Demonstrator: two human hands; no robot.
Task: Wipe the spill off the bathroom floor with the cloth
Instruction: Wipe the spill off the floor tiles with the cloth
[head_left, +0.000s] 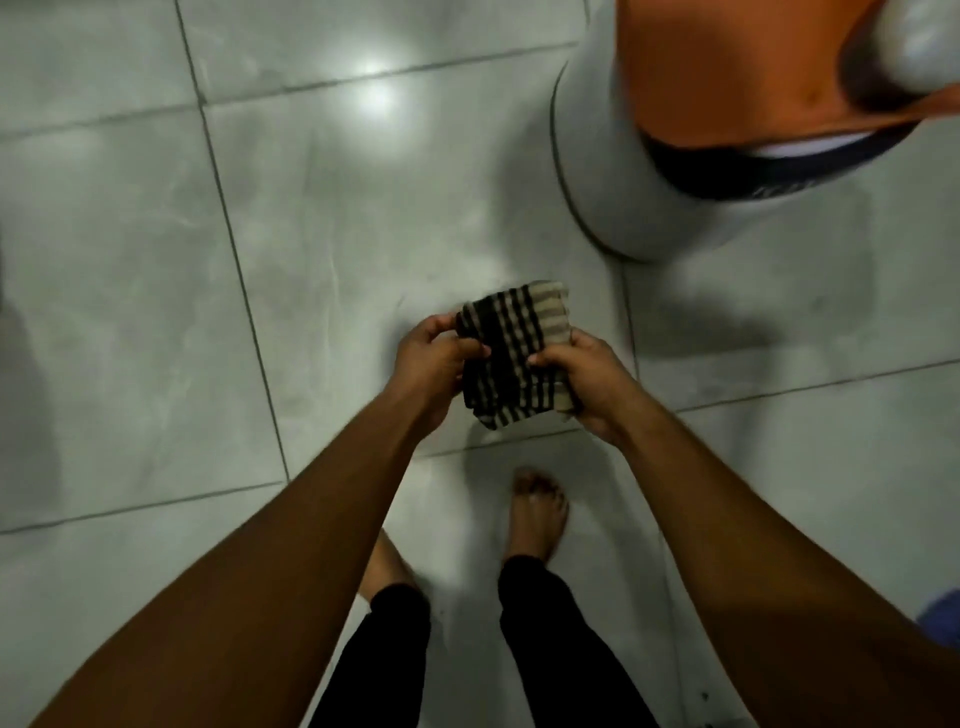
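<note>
Standing barefoot on the bathroom floor (156, 312), the person reaches both bare forearms forward and downward, hands meeting near frame centre, above the tiles.

Left hand (428, 364): palm turned inward, fingers curled shut on the left edge of the cloth (511, 353); thumb on top near the upper left corner, fingertips pressed into the fabric lower down.

Right hand (587, 379): closed on the right edge of the cloth, thumb lying across the front face, remaining fingers wrapped behind and mostly hidden.

Cloth: folded into a compact block, dark with pale stripes, a lighter band along the right side. Held between the two hands in the air, clear of the floor, just ahead of the feet.

Floor: large pale grey glossy tiles with dark grout lines; two bright light reflections at upper centre. Spill itself cannot be made out at this blur.

Right foot (535, 514) is forward, left foot (387, 569) partly behind the left forearm; dark trousers (545, 623) end at the ankles.

Upper right: a round pale bin (597, 171) with orange cloth-like material (727, 67) draped over its top. Faint pale marks show on a dark band beneath the orange; not legible. No other writing readable.
</note>
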